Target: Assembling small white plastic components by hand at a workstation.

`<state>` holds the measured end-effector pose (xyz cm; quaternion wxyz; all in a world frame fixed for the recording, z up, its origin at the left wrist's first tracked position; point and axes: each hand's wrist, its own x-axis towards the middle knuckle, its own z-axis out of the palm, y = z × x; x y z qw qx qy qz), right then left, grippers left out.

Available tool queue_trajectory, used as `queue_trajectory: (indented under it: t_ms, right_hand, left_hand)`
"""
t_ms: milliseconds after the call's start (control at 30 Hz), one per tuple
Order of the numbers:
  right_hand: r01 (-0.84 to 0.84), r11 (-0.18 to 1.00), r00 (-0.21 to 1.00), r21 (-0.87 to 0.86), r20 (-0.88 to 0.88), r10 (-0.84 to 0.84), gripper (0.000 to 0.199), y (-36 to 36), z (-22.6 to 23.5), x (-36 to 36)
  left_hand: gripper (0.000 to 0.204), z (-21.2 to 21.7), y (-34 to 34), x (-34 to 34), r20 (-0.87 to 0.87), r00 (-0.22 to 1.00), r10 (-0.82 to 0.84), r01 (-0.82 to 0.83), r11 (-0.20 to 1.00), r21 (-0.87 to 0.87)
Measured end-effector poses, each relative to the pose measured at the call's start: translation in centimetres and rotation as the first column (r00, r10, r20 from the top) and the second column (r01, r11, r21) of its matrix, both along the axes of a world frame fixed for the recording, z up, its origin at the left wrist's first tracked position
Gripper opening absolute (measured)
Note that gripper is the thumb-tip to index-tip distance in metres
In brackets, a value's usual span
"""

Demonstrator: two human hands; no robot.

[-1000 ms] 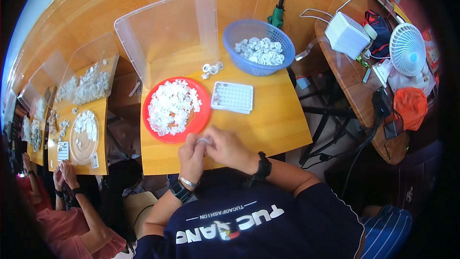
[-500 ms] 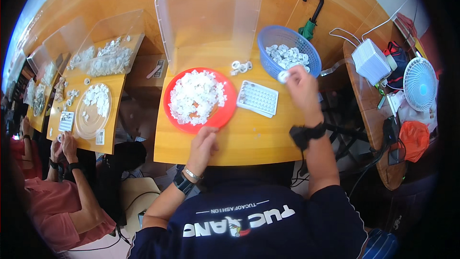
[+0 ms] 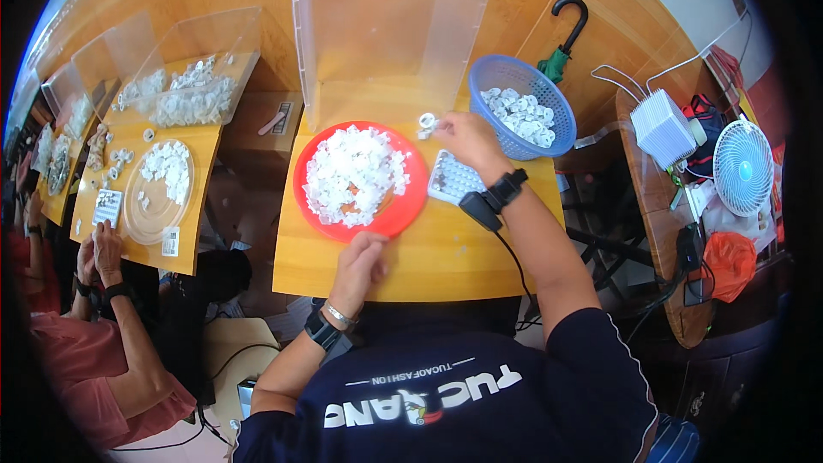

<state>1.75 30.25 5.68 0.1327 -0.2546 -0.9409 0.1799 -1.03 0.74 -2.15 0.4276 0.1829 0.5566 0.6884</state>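
My right hand (image 3: 470, 141) reaches across the table, its fingertips pinched at a few small white plastic rings (image 3: 426, 123) behind the tray; the fingers partly cover the rings. Under that wrist lies a white tray with rows of small hollows (image 3: 449, 182), partly hidden by my arm. My left hand (image 3: 360, 267) is curled closed just in front of the red round plate (image 3: 409, 221); whatever is inside its fingers is hidden. Many small white plastic pieces (image 3: 351, 167) are heaped on that plate. At the right, a blue perforated basket (image 3: 561, 116) contains white round parts (image 3: 519, 118).
Behind the plate stands a clear plastic panel (image 3: 390, 43). A green umbrella (image 3: 554, 63) leans by the basket. The right side table carries a fan (image 3: 742, 167) and an orange bag (image 3: 729, 266). At the left, a co-worker's hands (image 3: 101, 255) work at another table.
My right hand has moved left from the basket's rim, where it held a white round part, to the rings behind the tray. My left hand stays near the plate, still curled.
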Motion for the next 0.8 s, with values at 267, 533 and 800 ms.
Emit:
queue_trajectory:
  t_ms: [267, 533, 800]
  right_hand:
    - [0.02, 0.988, 0.992, 0.151, 0.122, -0.039, 0.025, 0.6, -3.8, -3.5]
    - [-0.036, 0.999, 0.995, -0.003, -0.098, 0.035, 0.017, -0.2, -3.2, -0.8]
    - [-0.395, 0.906, 0.774, 0.151, -0.476, 0.417, 0.031, -12.3, 3.8, 7.0]
  left_hand:
    - [0.022, 0.3, -0.3, -0.2, 0.005, 1.0, 0.003, -0.003, 1.0, -0.024]
    - [0.023, 0.8, 0.0, -0.2, 0.032, 0.999, -0.016, 0.016, 1.0, -0.001]
    - [0.035, 4.3, 1.5, -0.5, 0.109, 0.993, -0.054, 0.025, 0.966, 0.257]
